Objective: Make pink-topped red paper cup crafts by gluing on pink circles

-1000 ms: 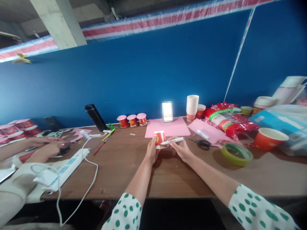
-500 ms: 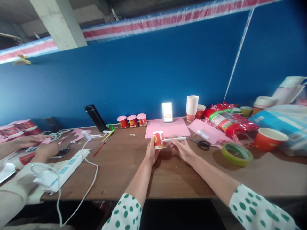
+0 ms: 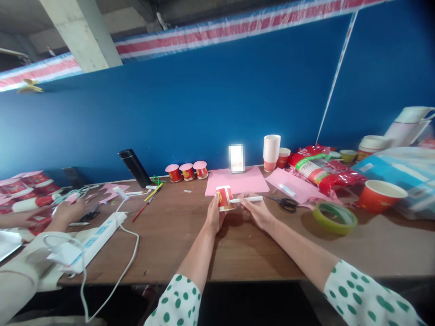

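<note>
My left hand [image 3: 214, 214] is wrapped round the left side of a small red and white paper cup [image 3: 224, 199], held above the brown table. My right hand [image 3: 257, 211] grips a white pen [image 3: 248, 199] between thumb and fingers. The pen lies nearly level, its tip pointing left at the cup's side; whether it touches cannot be made out. Behind the cup lies a stack of pink paper [image 3: 254, 179]. Black-handled scissors [image 3: 287, 204] rest to the right of my right hand.
Three pink-topped cups [image 3: 187, 171] stand at the wall. Right are stacked cups [image 3: 271, 154], green tape [image 3: 335, 218], a red packet [image 3: 322, 170] and an orange cup [image 3: 381, 197]. Left are a black bottle [image 3: 134, 167], a power strip [image 3: 96, 242] and a co-worker's hand [image 3: 66, 214].
My hands and the cup stay almost in place; the pen has shifted very slightly. At left, the co-worker's hands have moved, and a red and white cup now shows there.
</note>
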A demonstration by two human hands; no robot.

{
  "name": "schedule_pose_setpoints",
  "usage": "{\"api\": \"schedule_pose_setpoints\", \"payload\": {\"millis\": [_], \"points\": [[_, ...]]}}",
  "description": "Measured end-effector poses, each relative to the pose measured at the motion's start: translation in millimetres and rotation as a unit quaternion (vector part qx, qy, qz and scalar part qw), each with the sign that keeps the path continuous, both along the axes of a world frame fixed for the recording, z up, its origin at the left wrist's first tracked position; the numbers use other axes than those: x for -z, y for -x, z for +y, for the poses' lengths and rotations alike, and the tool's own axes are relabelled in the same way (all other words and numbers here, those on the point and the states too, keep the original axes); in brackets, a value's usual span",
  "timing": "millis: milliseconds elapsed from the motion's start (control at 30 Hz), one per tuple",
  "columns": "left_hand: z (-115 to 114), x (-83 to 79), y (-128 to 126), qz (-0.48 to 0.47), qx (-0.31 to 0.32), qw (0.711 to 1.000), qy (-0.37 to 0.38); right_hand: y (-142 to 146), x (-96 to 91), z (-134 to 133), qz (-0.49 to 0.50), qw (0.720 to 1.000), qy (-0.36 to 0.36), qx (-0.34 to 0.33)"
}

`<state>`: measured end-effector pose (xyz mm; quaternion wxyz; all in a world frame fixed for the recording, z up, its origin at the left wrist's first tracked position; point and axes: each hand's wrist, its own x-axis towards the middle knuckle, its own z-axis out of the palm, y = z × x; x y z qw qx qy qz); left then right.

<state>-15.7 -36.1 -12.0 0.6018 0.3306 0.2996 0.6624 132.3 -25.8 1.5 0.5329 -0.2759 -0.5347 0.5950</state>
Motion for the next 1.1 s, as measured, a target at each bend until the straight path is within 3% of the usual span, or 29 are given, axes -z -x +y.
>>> {"api": "schedule_pose_setpoints", "payload": {"millis": [400, 1100], "points": [[-0.7, -2.2, -1.0, 0.001, -0.006, 1.0, 0.011, -1.2, 1.9, 0.1, -0.012, 1.0, -0.001, -0.02], [0.8, 1.5, 0.1, 0.004, -0.001, 1.0, 0.008, -0.8, 4.5, 2.2, -0.043, 0.999, -0.027, 0.009]]}}
